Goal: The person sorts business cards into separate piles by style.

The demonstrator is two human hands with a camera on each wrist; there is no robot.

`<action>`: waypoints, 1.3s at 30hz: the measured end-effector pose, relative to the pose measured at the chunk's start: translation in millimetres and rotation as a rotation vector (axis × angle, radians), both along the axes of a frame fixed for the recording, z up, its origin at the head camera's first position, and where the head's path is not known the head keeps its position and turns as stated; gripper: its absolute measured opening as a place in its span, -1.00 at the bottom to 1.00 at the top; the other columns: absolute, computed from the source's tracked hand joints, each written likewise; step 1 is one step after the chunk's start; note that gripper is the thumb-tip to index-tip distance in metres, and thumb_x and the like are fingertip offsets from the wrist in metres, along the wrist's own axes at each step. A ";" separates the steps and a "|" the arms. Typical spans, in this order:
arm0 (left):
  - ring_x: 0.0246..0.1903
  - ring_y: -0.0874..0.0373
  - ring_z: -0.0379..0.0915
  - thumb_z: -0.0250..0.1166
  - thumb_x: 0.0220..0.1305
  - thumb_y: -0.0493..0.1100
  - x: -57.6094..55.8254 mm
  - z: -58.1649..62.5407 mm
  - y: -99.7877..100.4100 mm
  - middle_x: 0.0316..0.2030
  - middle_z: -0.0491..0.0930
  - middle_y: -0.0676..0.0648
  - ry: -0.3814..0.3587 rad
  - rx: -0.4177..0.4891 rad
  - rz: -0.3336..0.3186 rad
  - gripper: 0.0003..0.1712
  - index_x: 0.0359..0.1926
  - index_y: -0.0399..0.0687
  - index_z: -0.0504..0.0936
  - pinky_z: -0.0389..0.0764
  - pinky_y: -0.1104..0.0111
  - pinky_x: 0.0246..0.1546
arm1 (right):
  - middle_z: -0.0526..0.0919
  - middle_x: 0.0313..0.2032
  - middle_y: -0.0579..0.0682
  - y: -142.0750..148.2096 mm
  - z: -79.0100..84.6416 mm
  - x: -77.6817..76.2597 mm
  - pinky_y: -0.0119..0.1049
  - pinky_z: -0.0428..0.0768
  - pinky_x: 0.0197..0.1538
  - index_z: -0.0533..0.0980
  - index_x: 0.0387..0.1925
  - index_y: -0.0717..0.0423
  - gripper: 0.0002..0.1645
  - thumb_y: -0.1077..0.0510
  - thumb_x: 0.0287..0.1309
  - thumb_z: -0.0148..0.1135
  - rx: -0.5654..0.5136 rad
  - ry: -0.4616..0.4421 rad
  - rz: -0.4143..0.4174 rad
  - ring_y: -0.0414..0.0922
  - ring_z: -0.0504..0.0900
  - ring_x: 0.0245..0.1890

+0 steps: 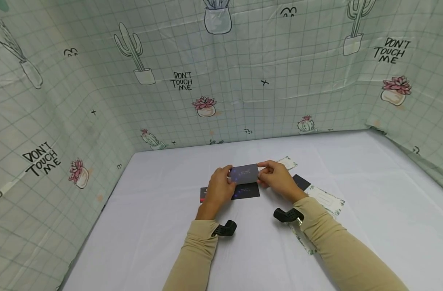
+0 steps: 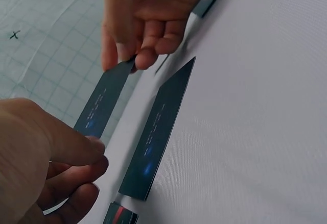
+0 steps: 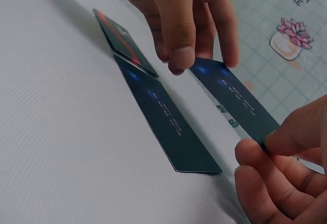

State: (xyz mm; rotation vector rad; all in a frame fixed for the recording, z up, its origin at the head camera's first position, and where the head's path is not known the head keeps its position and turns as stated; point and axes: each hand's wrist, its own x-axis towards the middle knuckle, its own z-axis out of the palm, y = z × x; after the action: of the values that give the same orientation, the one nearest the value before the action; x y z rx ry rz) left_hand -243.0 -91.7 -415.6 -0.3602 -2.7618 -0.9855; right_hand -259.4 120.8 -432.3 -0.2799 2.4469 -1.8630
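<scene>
Between both hands, a dark card (image 1: 244, 173) with a bluish glow and small pale print is held up off the table. My left hand (image 1: 220, 186) pinches its left end, thumb toward me in the left wrist view. At the opposite end, my right hand (image 1: 276, 178) pinches the card's edge between thumb and fingers. Just below the held card, a matching dark card (image 3: 163, 117) lies flat on the white cloth. Beside it on the left is a dark card with a red stripe (image 3: 122, 40), partly hidden by my left hand in the head view.
To the right lie white cards with leafy borders (image 1: 325, 199), another dark card (image 1: 301, 182) and a further leafy card (image 1: 287, 163) behind the right hand. One more leafy card (image 1: 302, 238) is partly under the right forearm. A patterned cloth wall (image 1: 236, 105) borders the table's back.
</scene>
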 end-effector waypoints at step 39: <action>-0.07 0.03 0.45 0.47 0.14 -0.27 4.6 6.3 -23.4 0.05 0.50 -0.24 -0.196 -0.104 -0.155 -0.36 0.26 -0.30 0.54 0.49 0.21 0.07 | 0.64 -0.34 0.01 -3.5 -0.5 9.5 -0.32 0.50 -0.40 0.52 0.18 0.35 -0.43 0.29 0.09 0.29 0.369 0.113 0.146 -0.15 0.56 -0.44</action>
State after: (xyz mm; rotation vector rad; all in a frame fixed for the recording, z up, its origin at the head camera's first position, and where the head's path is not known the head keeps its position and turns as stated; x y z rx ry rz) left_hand -238.3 -115.1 -409.4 -0.5271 -3.0089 -0.9604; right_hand -249.9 117.3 -432.8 -0.5350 2.6955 -1.3406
